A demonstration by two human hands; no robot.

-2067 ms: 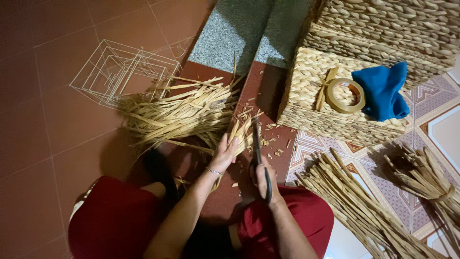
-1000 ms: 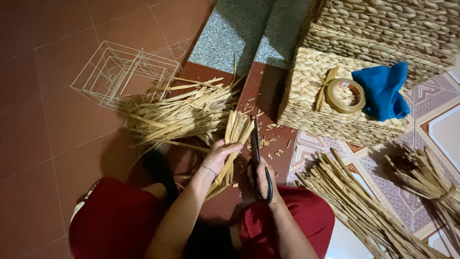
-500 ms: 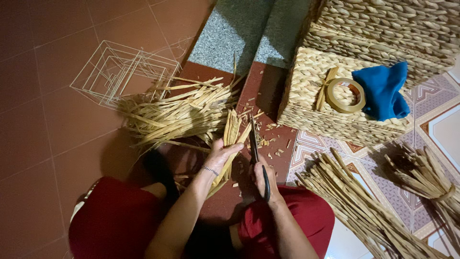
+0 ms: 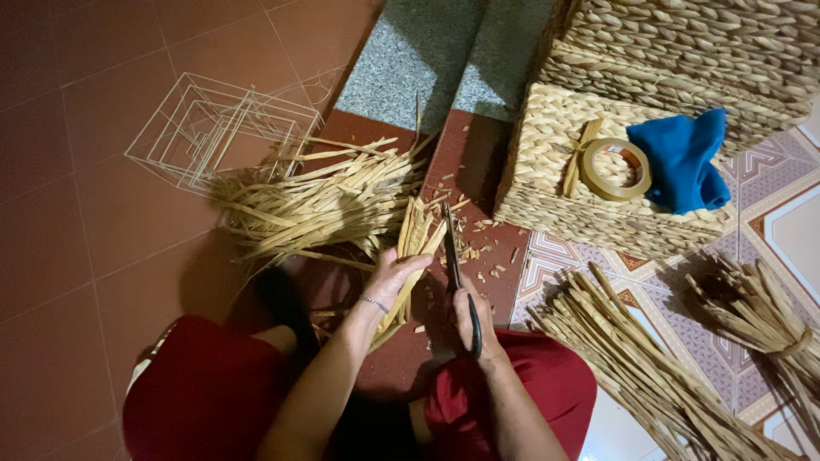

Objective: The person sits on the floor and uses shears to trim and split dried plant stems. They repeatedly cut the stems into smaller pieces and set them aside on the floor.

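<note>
We are gripping a small bundle of flat dried straw strips [image 4: 408, 256] in our left hand [image 4: 391, 277] and closing long dark scissors [image 4: 456, 273] held in our right hand [image 4: 471, 318] beside its ends. Left of the bundle a loose trimmed-looking straw heap [image 4: 316, 201] is lying; right of it, long uncut stalks [image 4: 649, 367] seem to be waiting.

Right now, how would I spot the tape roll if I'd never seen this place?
Find the woven basket lying at the right, above the patterned floor. On its top, left of the blue cloth, lies the tape roll: the only flat tan ring there.
</note>
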